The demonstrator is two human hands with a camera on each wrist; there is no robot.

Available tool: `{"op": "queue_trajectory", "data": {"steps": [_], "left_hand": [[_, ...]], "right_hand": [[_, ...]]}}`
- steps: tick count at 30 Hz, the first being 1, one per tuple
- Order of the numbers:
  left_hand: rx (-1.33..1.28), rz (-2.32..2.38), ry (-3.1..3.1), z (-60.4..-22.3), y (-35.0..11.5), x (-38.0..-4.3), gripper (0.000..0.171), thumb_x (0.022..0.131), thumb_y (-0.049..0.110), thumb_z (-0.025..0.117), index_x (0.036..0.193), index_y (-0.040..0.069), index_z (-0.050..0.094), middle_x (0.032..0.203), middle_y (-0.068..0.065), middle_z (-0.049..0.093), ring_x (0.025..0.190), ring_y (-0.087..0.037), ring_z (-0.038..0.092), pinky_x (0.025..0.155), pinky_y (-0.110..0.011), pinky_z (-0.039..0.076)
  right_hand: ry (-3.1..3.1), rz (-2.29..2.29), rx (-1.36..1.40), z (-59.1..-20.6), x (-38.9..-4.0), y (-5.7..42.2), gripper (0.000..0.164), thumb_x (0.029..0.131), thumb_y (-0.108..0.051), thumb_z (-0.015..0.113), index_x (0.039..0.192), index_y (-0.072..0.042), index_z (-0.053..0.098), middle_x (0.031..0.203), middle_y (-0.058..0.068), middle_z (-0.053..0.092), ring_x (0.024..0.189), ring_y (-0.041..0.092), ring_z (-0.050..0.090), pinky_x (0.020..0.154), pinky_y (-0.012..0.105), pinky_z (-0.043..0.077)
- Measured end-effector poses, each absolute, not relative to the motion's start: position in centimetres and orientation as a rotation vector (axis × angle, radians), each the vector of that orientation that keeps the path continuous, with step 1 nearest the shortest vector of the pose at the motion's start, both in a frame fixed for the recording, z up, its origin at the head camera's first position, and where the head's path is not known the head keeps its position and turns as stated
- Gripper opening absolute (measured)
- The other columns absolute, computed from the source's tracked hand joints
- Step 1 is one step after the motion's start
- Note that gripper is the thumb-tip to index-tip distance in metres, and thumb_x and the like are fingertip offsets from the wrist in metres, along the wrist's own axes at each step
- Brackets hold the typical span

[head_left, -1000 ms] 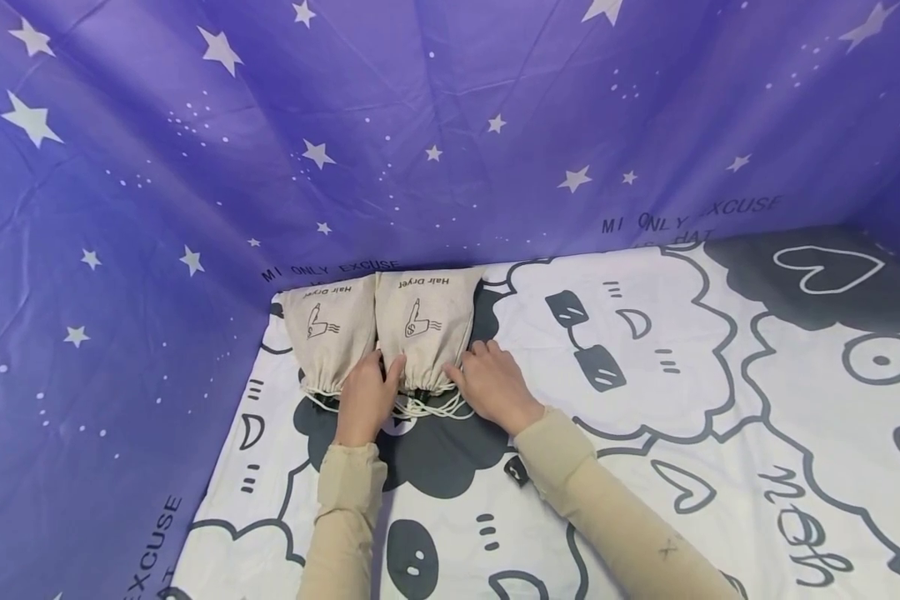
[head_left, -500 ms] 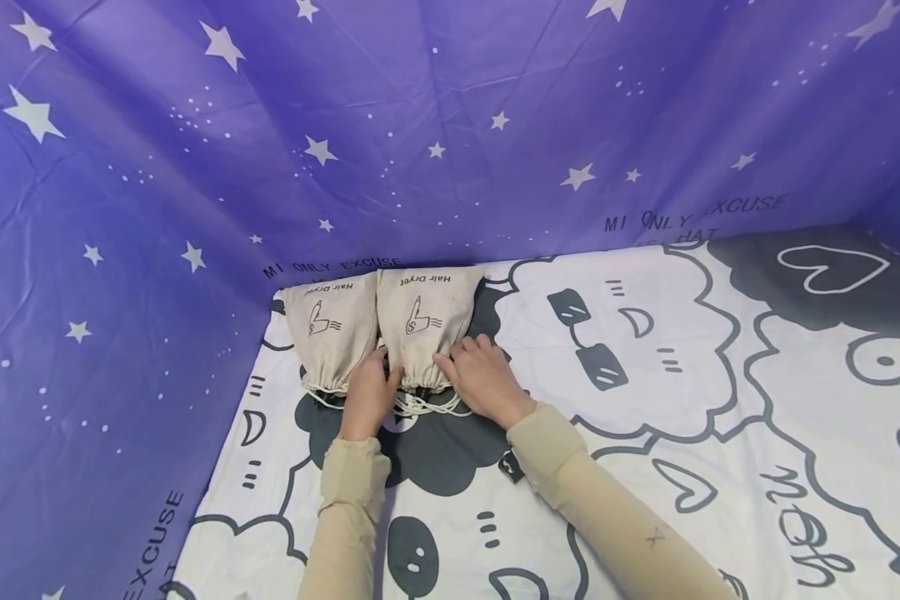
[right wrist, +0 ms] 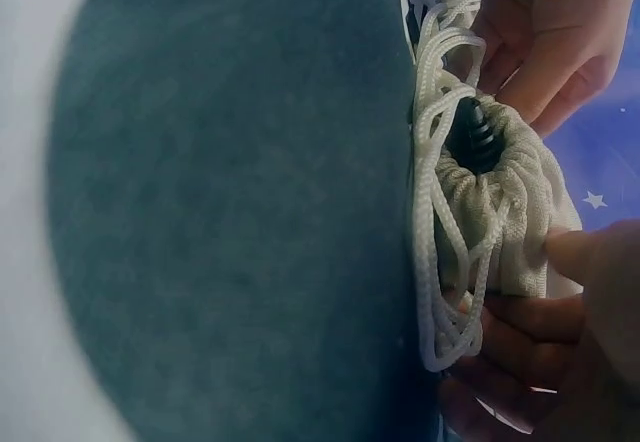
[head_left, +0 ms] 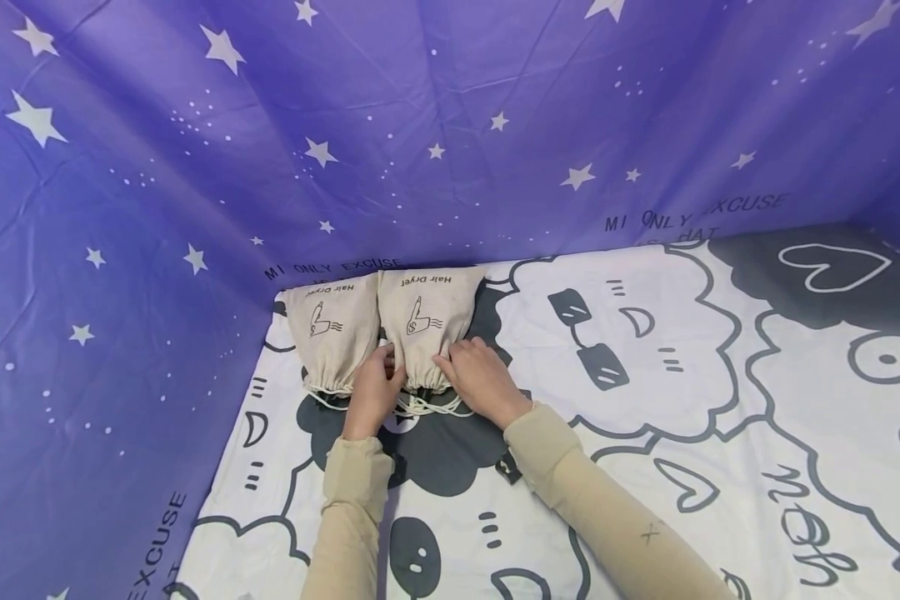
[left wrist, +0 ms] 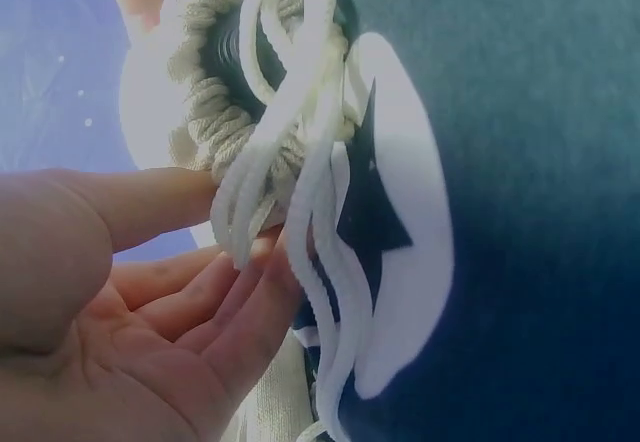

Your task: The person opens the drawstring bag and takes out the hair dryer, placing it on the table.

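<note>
Two beige drawstring bags printed "Hair Dryer" lie side by side in the head view, the left bag (head_left: 332,333) touching the right bag (head_left: 429,312). My left hand (head_left: 375,392) reaches between them, its thumb and fingers at the left edge of the right bag's gathered neck. On the opposite edge my right hand (head_left: 483,379) grips the same neck, thumb on top and fingers underneath. White cords (left wrist: 320,162) hang loosely from the neck in the left wrist view. Something black and ribbed (right wrist: 478,142) shows inside the bag's mouth in the right wrist view.
A white cloth with black cartoon drawings (head_left: 645,517) covers the surface. Purple star-printed fabric (head_left: 450,100) rises behind and along the left, close to the bags. A small black item (head_left: 507,468) lies beside the right sleeve.
My left hand has shifted slightly right, closer against the right bag's neck. The right hand has moved a little inward, its thumb further onto the bag. The bags stay nearly in place.
</note>
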State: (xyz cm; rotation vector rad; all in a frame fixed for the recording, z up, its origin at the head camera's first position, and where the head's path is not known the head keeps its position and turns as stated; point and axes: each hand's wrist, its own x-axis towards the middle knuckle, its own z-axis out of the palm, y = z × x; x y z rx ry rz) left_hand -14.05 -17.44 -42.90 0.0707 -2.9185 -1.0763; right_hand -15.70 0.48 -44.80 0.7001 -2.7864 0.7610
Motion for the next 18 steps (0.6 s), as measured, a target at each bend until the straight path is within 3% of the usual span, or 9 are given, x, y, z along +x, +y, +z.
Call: {"op": "queue_trajectory", "data": {"steps": [10, 18], "left_hand": [[0.031, -1.153, -2.857, -43.25, -17.29, -14.20, 0.037, 0.096, 0.007, 0.058, 0.131, -0.008, 0.057, 0.105, -0.019, 0.069, 0.094, -0.031, 0.067, 0.083, -0.045, 0.054], [0.010, -1.240, -2.846, -43.09, -17.34, -14.05, 0.047, 0.104, 0.030, 0.052, 0.137, -0.003, 0.053, 0.108, -0.019, 0.068, 0.094, -0.030, 0.066, 0.087, -0.047, 0.052]], "right_hand": [[-2.794, 0.797, 0.636, -44.86, -15.92, 0.30, 0.028, 0.099, -0.024, 0.061, 0.082, -0.002, 0.064, 0.078, 0.016, 0.066, 0.082, 0.037, 0.063, 0.076, 0.048, 0.051], [-2.775, 0.810, 0.632, -44.95, -16.05, 0.28, 0.028, 0.098, -0.022, 0.062, 0.075, -0.006, 0.058, 0.072, 0.014, 0.063, 0.076, 0.036, 0.065, 0.071, 0.050, 0.051]]}}
